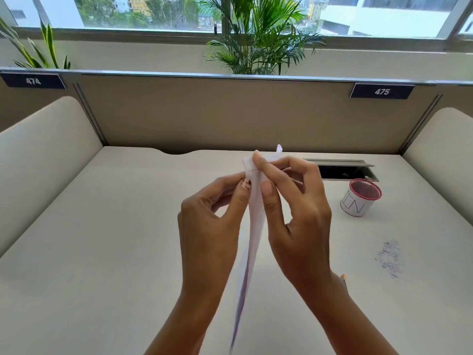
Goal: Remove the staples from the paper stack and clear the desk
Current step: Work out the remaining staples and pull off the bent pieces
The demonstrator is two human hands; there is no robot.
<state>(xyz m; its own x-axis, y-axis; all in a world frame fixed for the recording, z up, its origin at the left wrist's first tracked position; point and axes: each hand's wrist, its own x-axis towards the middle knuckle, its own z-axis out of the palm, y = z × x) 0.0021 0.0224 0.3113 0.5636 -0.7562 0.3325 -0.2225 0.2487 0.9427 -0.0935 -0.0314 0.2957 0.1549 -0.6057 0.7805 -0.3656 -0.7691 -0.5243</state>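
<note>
I have the paper stack [252,226] lifted off the tabletop [102,252] between my two hands, edge-on to me. It runs as a thin white strip from my fingertips down toward my forearms. My left grip [212,213] pinches the stack's left face near the top, with thumb and fingers curled onto the sheets. My right grip [294,208] pinches the right face. Its thumb sits lower and its forefinger reaches the top corner, where the paper is crumpled and a torn tip sticks up just past my fingers. I cannot tell whether a staple lies under the fingertips.

Right of my right grip and a little farther from me stands a red-rimmed mesh cup [361,199], wrapped in white paper lettered "IN". Just beyond the cup is an open cable hatch [343,170]. Nearer me, well to the right of my right wrist, lies a blurred grey scatter of loose staples [390,257]. An orange-tipped thing [343,278] pokes out just beside that wrist, mostly hidden by my arm. Beyond both grips rises a beige partition [230,116], with number plate 474 [33,80] on its left and 475 [382,91] on its right.
</note>
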